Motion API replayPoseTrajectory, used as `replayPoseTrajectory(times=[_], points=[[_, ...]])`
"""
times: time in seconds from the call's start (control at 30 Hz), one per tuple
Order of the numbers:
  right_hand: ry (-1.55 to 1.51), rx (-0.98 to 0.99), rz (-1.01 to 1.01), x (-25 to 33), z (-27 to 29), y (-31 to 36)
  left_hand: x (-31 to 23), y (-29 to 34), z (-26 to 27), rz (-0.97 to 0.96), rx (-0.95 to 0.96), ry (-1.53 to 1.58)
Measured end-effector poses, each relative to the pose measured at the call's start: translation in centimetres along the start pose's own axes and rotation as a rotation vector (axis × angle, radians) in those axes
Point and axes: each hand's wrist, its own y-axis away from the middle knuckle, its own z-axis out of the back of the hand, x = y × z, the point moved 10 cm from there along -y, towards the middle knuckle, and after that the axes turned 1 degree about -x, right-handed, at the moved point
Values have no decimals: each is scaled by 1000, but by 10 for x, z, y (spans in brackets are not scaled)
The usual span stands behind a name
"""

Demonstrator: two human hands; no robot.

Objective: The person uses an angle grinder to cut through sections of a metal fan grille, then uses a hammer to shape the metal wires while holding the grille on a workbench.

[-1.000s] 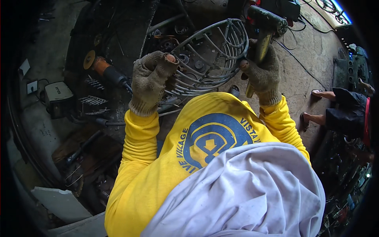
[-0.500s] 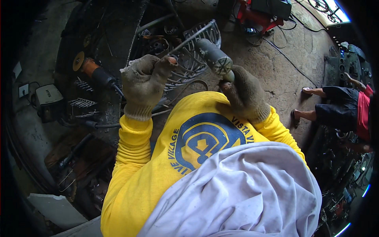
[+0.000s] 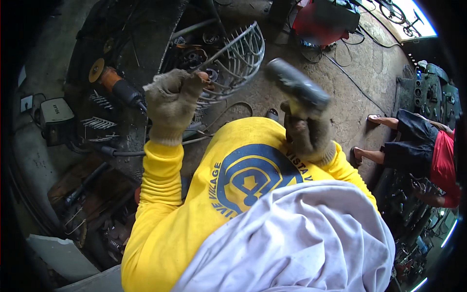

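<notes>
My left hand (image 3: 171, 103), in a worn knit glove, is closed on a thin rod at the near edge of a round wire basket frame (image 3: 241, 51) lying on its side on the dark workbench (image 3: 131, 34). My right hand (image 3: 307, 135), also gloved, grips the handle of a hammer. The dark hammer head (image 3: 296, 83) is blurred and hangs just right of the basket, over the concrete floor. Yellow sleeves and a grey cloth on my chest fill the lower part of the view.
An orange-and-black angle grinder (image 3: 116, 85) lies on the bench left of my left hand, beside rows of metal pins (image 3: 99, 122). A grey box (image 3: 55, 116) sits at far left. A red machine (image 3: 322, 20) with cables stands beyond. Another person (image 3: 421, 148) stands at right.
My right hand has brought the hammer from above the basket's far rim down and back to the basket's right side. My left hand has kept its grip on the frame.
</notes>
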Motion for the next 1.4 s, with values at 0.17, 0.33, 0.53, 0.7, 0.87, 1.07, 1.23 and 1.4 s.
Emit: replayPoseTrajectory(times=[0.17, 0.33, 0.53, 0.7, 0.87, 1.07, 1.23, 1.4], points=[[-158, 7, -198, -12, -4, -11, 1, -17, 9, 109, 21, -50], [-61, 47, -152, -1, -11, -24, -5, -13, -3, 79, 62, -75], [-262, 21, -23, 7, -3, -23, -3, -10, -3, 23, 94, -99], [89, 139, -76, 5, -10, -25, -21, -12, -1, -10, 41, -10], [-423, -141, -88, -26, 0, 1, -9, -24, 5, -72, 63, -136], [-227, -64, -259, -25, -4, -17, 15, -16, 14, 238, 26, 93], [-154, -25, -224, -16, -4, -21, 25, -11, 12, 321, 39, 266], [-109, -10, -65, 7, -5, -29, 2, -17, 4, 166, 87, 20]])
